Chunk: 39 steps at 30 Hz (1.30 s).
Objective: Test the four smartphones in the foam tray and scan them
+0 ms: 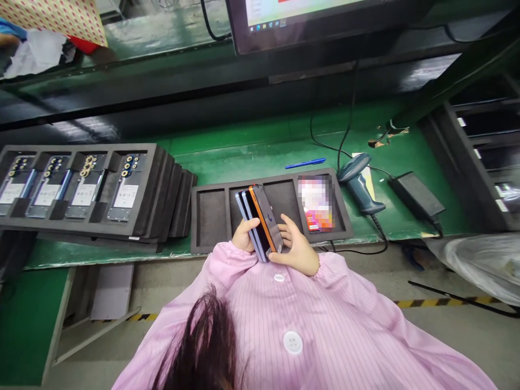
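Observation:
In front of my chest, my left hand (pixel 245 235) is closed around a small stack of smartphones with blue edges (pixel 248 225), held tilted with the thumb across the front one. An orange-edged smartphone (pixel 268 219) with a dark face leans against that stack. My right hand (pixel 299 250) holds its lower right side, thumb near the bottom corner and fingers along the edge. Below the phones lies a black foam tray (pixel 209 219) with several compartments. Its right compartment contains a phone with a lit, partly pixelated screen (pixel 316 203).
Stacked foam trays (pixel 152 189) at left hold several dark devices with white labels. Right of my tray are a barcode scanner (pixel 359 181) and a black power adapter (pixel 416 196), with cables. A blue pen (pixel 305 163) lies behind the tray. A monitor (pixel 325 32) is above.

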Tool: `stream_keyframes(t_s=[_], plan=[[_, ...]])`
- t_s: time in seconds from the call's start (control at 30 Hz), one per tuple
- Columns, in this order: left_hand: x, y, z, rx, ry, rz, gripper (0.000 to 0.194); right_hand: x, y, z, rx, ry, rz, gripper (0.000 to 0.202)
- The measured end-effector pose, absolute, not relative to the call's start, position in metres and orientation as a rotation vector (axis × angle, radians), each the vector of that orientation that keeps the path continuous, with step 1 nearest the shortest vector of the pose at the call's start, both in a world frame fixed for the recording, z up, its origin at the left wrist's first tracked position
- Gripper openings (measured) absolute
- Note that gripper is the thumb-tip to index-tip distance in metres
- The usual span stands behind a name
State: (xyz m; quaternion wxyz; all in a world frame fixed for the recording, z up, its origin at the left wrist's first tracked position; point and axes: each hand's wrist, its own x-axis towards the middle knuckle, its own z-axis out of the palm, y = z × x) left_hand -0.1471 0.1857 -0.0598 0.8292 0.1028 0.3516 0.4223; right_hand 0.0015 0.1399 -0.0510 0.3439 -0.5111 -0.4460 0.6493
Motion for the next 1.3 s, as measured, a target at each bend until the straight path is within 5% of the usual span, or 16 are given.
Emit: stream_keyframes(t_s=[0.13, 0.33, 0.6, 0.93, 1.13, 1.3], plan=[[-0.17, 0.181, -0.067, 0.182, 0.719, 0.897, 0.054, 0.014, 0.142, -0.06, -1.288, -0.973, 1.778, 0.108], [-0.19, 0.175, -0.069, 0.226, 0.722, 1.047, 0.059, 0.015, 0.163, -0.059, -1.98, -1.439, 0.982, 0.1], [-0.191, 0.174, -0.072, 0.322, 0.685, 1.086, 0.06, -0.018, 0.177, -0.048, -2.427, -1.977, 0.636, 0.095], [-0.188, 0.176, -0.074, 0.3, 0.674, 1.024, 0.066, -0.01, 0.171, -0.064, -2.19, -1.956, 0.566, 0.092], [-0.189, 0.177, -0.065, 0.257, 0.634, 1.006, 0.067, 0.064, 0.133, -0.094, -1.744, -1.75, 0.088, 0.051], [-0.192, 0.172, -0.065, 0.182, 0.579, 0.989, 0.072, 0.104, 0.11, -0.118, -1.807, -1.893, 0.101, 0.047]])
